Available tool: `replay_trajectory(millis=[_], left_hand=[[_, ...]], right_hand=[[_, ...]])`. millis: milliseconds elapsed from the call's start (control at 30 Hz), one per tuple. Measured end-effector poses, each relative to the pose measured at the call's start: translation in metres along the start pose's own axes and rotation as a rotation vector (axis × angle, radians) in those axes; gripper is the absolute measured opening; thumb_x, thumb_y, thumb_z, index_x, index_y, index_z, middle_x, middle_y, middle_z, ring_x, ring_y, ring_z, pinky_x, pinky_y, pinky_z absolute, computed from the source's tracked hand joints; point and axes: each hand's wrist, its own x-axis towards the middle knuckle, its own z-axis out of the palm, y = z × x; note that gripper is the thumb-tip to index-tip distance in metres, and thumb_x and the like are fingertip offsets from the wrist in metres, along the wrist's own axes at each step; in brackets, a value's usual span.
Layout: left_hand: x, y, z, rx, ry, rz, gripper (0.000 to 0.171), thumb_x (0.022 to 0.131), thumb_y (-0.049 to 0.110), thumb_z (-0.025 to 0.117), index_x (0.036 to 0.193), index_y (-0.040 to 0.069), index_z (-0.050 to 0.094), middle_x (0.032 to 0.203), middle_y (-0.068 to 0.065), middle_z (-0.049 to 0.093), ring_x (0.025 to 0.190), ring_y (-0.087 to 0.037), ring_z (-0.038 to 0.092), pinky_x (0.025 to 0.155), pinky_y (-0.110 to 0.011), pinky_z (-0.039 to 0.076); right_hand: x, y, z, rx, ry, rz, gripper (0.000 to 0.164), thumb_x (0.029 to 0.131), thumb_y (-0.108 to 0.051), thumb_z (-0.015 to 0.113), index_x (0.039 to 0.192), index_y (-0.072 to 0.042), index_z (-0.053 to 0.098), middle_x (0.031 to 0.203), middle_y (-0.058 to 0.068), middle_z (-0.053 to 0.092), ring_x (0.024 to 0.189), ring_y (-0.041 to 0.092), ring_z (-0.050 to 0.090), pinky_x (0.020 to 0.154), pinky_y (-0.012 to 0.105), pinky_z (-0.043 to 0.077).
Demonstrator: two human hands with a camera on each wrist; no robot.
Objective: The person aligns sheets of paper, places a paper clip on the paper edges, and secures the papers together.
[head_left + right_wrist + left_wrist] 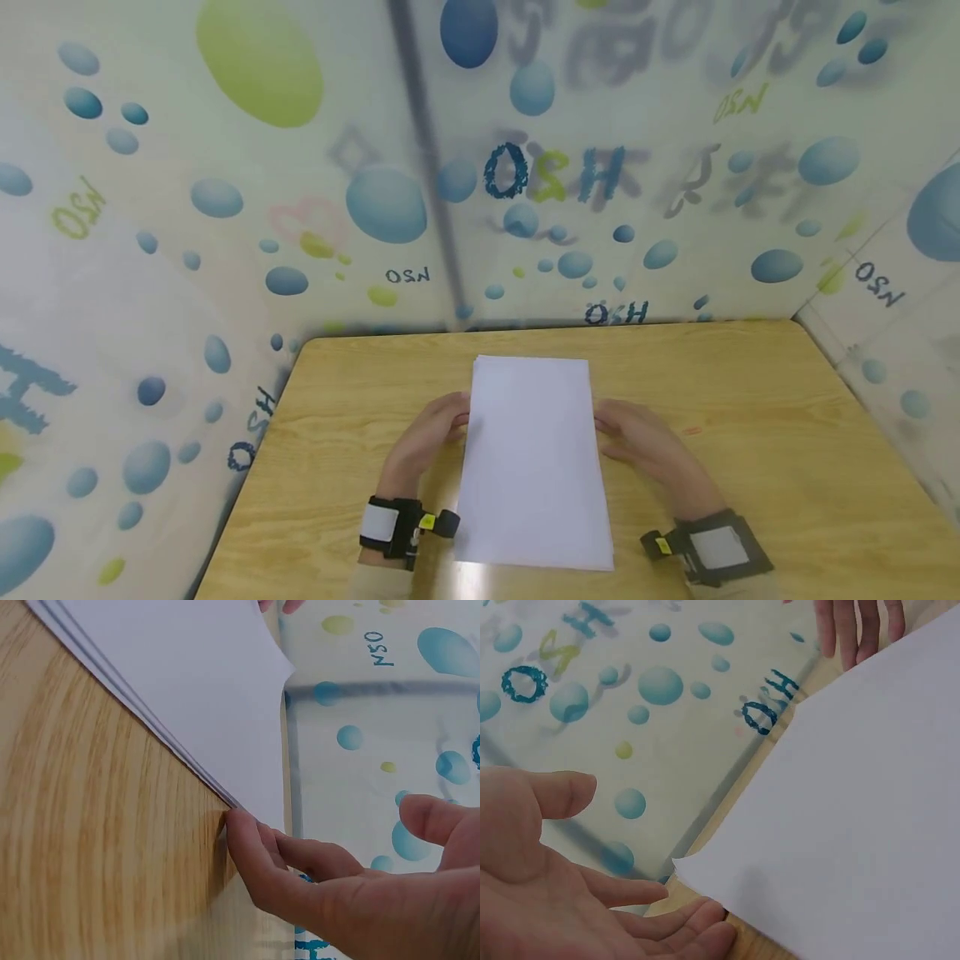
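A stack of white paper sheets (532, 467) lies lengthwise on the wooden table, its corners slightly curled up at the far end. At its left edge is my left hand (431, 429), fingertips right at the sheets and thumb held apart. My right hand (641, 435) faces it from the opposite side. In the right wrist view the fingertips (241, 825) of that hand touch the long edge of the stack, where several layers show slightly out of line. Neither thumb presses on the paper.
The wooden table (337, 467) runs back to a pale wall covering (315, 167) printed with blue and green dots and lettering. Black straps with small cameras sit on both wrists, the left strap (393, 527) close beside the paper's near left corner.
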Motion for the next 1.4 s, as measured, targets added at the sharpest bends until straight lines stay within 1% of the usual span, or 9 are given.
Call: replay_trajectory(millis=[200, 300, 533, 667, 800, 867, 1133, 1367, 1400], left_hand=[[-0.003, 0.0, 0.003, -0.005, 0.017, -0.001, 0.06, 0.101, 0.037, 0.05, 0.145, -0.002, 0.037, 0.141, -0.017, 0.042, 0.124, -0.033, 0.041, 0.101, -0.047, 0.037], [-0.012, -0.003, -0.001, -0.026, 0.007, 0.003, 0.064, 0.101, 0.038, 0.051, 0.145, -0.005, 0.033, 0.14, -0.021, 0.04, 0.124, -0.034, 0.04, 0.099, -0.048, 0.039], [-0.035, -0.006, -0.01, -0.126, -0.024, -0.023, 0.065, 0.102, 0.032, 0.05, 0.147, -0.006, 0.022, 0.139, -0.028, 0.035, 0.126, -0.039, 0.04, 0.101, -0.052, 0.036], [-0.034, -0.006, -0.002, -0.102, -0.053, -0.035, 0.069, 0.102, 0.036, 0.049, 0.148, -0.006, 0.02, 0.139, -0.027, 0.037, 0.125, -0.038, 0.042, 0.102, -0.05, 0.037], [-0.032, -0.006, 0.008, -0.049, -0.044, -0.041, 0.074, 0.101, 0.042, 0.049, 0.149, -0.006, 0.02, 0.137, -0.025, 0.041, 0.123, -0.036, 0.044, 0.102, -0.048, 0.037], [-0.032, -0.005, 0.011, -0.058, -0.033, -0.043, 0.075, 0.101, 0.042, 0.048, 0.149, -0.007, 0.019, 0.137, -0.026, 0.041, 0.123, -0.037, 0.044, 0.103, -0.049, 0.036], [-0.033, -0.003, 0.011, -0.123, -0.039, -0.033, 0.074, 0.102, 0.038, 0.049, 0.149, -0.008, 0.015, 0.138, -0.027, 0.037, 0.122, -0.037, 0.042, 0.105, -0.049, 0.033], [-0.032, -0.003, 0.012, -0.076, -0.025, -0.01, 0.071, 0.101, 0.035, 0.05, 0.148, -0.01, 0.02, 0.136, -0.025, 0.041, 0.117, -0.036, 0.045, 0.1, -0.048, 0.036], [-0.031, -0.003, 0.012, -0.065, -0.023, -0.008, 0.068, 0.101, 0.035, 0.05, 0.146, -0.01, 0.025, 0.133, -0.024, 0.043, 0.115, -0.035, 0.045, 0.098, -0.047, 0.037]], right_hand=[[0.0, 0.001, -0.002, 0.023, -0.016, -0.016, 0.057, 0.105, -0.021, 0.043, 0.148, 0.008, 0.022, 0.146, 0.028, 0.032, 0.134, 0.038, 0.032, 0.1, 0.05, 0.04], [-0.005, 0.003, -0.008, 0.056, 0.005, 0.003, 0.06, 0.104, -0.024, 0.045, 0.149, 0.008, 0.02, 0.149, 0.029, 0.029, 0.136, 0.04, 0.031, 0.101, 0.049, 0.04], [-0.024, 0.007, -0.009, 0.031, -0.019, 0.014, 0.063, 0.104, -0.03, 0.043, 0.146, 0.012, 0.021, 0.147, 0.035, 0.027, 0.135, 0.044, 0.031, 0.096, 0.052, 0.044], [-0.026, 0.006, -0.003, 0.048, -0.058, 0.024, 0.065, 0.104, -0.032, 0.044, 0.146, 0.011, 0.021, 0.147, 0.036, 0.026, 0.136, 0.045, 0.029, 0.095, 0.054, 0.043], [-0.026, 0.006, 0.0, 0.046, -0.051, 0.045, 0.068, 0.104, -0.033, 0.044, 0.147, 0.012, 0.017, 0.148, 0.036, 0.025, 0.136, 0.046, 0.028, 0.096, 0.056, 0.042], [-0.026, 0.007, 0.0, 0.051, -0.023, 0.058, 0.067, 0.104, -0.033, 0.044, 0.147, 0.011, 0.018, 0.147, 0.035, 0.028, 0.135, 0.045, 0.031, 0.096, 0.055, 0.042], [-0.025, 0.009, 0.0, 0.104, 0.027, 0.067, 0.062, 0.105, -0.032, 0.042, 0.145, 0.011, 0.023, 0.145, 0.033, 0.032, 0.13, 0.04, 0.041, 0.098, 0.048, 0.043], [-0.025, 0.007, 0.003, 0.16, 0.009, 0.077, 0.06, 0.105, -0.029, 0.041, 0.146, 0.011, 0.02, 0.146, 0.034, 0.03, 0.132, 0.042, 0.036, 0.101, 0.049, 0.04], [-0.024, 0.007, 0.004, 0.161, 0.008, 0.079, 0.059, 0.105, -0.029, 0.041, 0.145, 0.01, 0.021, 0.146, 0.034, 0.031, 0.132, 0.042, 0.036, 0.101, 0.049, 0.04]])
